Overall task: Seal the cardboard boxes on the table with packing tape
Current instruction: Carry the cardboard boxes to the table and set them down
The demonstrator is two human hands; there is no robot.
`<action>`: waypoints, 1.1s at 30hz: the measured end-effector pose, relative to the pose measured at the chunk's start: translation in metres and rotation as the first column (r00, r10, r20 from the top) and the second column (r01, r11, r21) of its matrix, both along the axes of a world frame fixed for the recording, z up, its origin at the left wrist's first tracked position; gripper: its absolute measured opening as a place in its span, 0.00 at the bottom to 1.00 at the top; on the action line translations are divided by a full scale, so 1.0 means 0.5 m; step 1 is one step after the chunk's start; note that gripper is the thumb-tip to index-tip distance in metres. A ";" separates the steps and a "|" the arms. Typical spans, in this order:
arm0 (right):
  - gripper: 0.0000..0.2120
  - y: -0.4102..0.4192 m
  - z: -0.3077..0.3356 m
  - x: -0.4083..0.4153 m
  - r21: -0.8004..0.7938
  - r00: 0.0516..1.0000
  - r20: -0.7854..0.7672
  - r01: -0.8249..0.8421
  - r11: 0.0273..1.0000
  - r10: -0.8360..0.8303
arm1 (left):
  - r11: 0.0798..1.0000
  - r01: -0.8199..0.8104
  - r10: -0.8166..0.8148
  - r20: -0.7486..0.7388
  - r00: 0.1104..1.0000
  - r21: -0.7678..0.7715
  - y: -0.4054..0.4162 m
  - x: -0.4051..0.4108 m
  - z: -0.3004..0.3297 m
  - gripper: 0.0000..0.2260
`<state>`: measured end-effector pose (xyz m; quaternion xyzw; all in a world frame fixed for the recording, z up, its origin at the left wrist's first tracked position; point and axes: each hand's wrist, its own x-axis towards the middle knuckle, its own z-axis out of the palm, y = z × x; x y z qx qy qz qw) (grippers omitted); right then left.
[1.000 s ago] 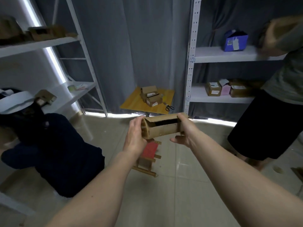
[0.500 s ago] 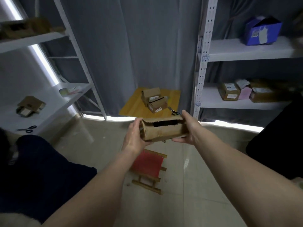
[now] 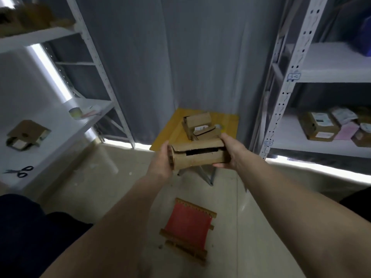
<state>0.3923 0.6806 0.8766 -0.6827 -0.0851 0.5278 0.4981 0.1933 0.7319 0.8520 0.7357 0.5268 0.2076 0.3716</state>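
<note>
I hold a small brown cardboard box (image 3: 197, 156) out in front of me at chest height. Its top flap gapes a little, showing a dark slit. My left hand (image 3: 161, 161) grips its left end and my right hand (image 3: 233, 152) grips its right end. Beyond it stands a small yellow table (image 3: 168, 130) in the corner, carrying two more open cardboard boxes (image 3: 197, 125). A roll of tape (image 3: 75, 112) sits on the left shelf.
White shelving (image 3: 50, 121) on the left holds a flattened box (image 3: 26, 134) and scissors (image 3: 20, 171). The right rack (image 3: 285, 93) holds several parcels (image 3: 319, 126). A small red stool (image 3: 189, 224) stands on the tiled floor below my arms. Dark clothing (image 3: 30, 233) fills the lower left.
The view has advanced toward the yellow table, which now looms larger behind the box. The person on the right has left the frame. My hands keep the same hold on the box.
</note>
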 end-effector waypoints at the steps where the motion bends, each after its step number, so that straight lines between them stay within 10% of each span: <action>1: 0.11 0.029 -0.002 0.005 0.007 1.000 0.008 0.011 1.000 -0.011 | 0.998 -0.016 0.017 0.006 1.000 -0.053 0.036 0.004 -0.003 0.29; 9: 0.12 0.225 -0.032 0.060 0.040 0.999 0.003 0.050 0.998 -0.050 | 0.680 -0.179 0.559 0.346 0.753 -0.711 0.277 0.044 0.004 0.13; 15: 0.12 0.354 -0.055 0.138 0.040 0.999 -0.049 0.019 0.999 -0.017 | 0.699 0.016 0.369 0.379 0.849 -0.715 0.402 0.121 0.000 0.23; 28: 0.24 0.615 -0.044 0.449 0.135 0.982 -0.151 -0.096 0.986 0.117 | 0.564 -0.049 0.573 0.347 0.743 -0.824 0.587 0.395 0.016 0.35; 33: 0.22 0.669 -0.035 0.461 0.157 0.967 -0.229 0.152 0.976 -0.114 | 0.522 0.053 0.595 0.408 0.692 -0.851 0.613 0.444 0.030 0.30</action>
